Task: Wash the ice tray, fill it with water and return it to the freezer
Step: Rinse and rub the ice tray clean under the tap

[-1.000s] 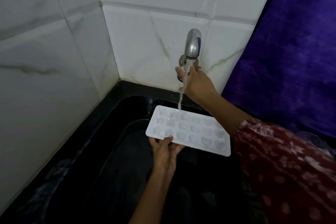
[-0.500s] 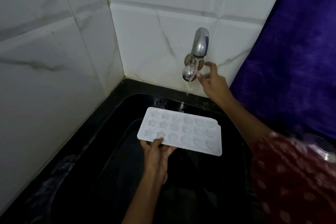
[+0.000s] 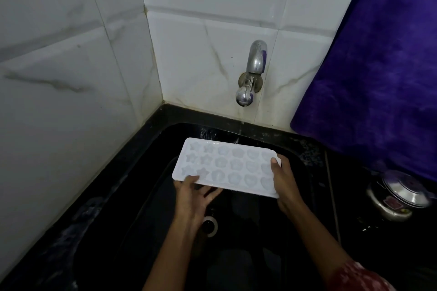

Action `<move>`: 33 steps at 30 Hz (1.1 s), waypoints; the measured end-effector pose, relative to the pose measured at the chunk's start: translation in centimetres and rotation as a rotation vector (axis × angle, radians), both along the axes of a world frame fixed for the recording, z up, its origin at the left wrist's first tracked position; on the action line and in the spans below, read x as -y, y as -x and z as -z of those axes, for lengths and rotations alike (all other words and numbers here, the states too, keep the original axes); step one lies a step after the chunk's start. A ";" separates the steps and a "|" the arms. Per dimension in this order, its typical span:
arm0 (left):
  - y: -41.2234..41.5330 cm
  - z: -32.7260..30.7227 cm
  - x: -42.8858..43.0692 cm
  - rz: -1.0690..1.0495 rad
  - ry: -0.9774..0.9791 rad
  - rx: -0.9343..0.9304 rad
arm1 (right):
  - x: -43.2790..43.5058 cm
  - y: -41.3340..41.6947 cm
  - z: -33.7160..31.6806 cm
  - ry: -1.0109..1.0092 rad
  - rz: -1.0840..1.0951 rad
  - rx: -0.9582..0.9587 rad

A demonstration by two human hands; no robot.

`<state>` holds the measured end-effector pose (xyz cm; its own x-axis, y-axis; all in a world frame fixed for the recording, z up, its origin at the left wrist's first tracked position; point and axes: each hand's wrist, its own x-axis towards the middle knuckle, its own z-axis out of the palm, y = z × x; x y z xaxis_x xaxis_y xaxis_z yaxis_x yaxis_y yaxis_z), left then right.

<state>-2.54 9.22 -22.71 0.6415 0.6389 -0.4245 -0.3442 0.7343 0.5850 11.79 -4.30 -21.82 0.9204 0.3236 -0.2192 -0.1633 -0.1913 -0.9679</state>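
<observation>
L grip (image 3: pixel 192 195) & R grip (image 3: pixel 285 184) clasp ice tray (image 3: pixel 227 165) ends; fingers partly hidden beneath

The white ice tray (image 3: pixel 227 168), a flat rectangle with three rows of six shaped cells, stars at its left end, faces up and nearly level above the black sink (image 3: pixel 132 208), my left hand (image 3: pixel 194 196) holding its near left corner and my right hand (image 3: pixel 283 182) its right end.

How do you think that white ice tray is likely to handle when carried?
The ice tray seems stiff: it spans flat between the left hand and right hand without sagging. It is likely slippery, since its surface glistens. Any water in its cavities would probably spill if tilted.
</observation>
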 end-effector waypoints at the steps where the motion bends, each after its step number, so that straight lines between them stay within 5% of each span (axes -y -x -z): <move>1: 0.5 -0.1 -0.5 0.037 -0.009 -0.050 | -0.1 0.0 -0.2 -0.007 -0.001 -0.001; 8: 2.0 -1.5 -4.5 0.179 -0.242 -0.272 | -0.4 0.3 -0.6 -0.063 -0.038 -0.031; 16: 1.7 -2.8 -5.4 0.144 -0.338 -0.258 | 0.0 1.3 -1.0 -0.092 -0.046 -0.039; 20: 1.6 -2.5 -5.1 0.118 -0.339 -0.239 | 0.6 0.7 -1.7 0.052 -0.094 -0.013; 22: 1.6 -2.3 -5.0 0.118 -0.344 -0.231 | 0.9 0.5 -2.2 0.189 -0.117 0.109; 27: 1.5 -2.4 -5.0 0.094 -0.348 -0.237 | 2.1 0.7 -3.0 0.761 -0.229 0.829; 33: 1.6 -2.5 -5.2 0.095 -0.385 -0.239 | 1.6 0.4 -2.9 1.035 -0.271 1.025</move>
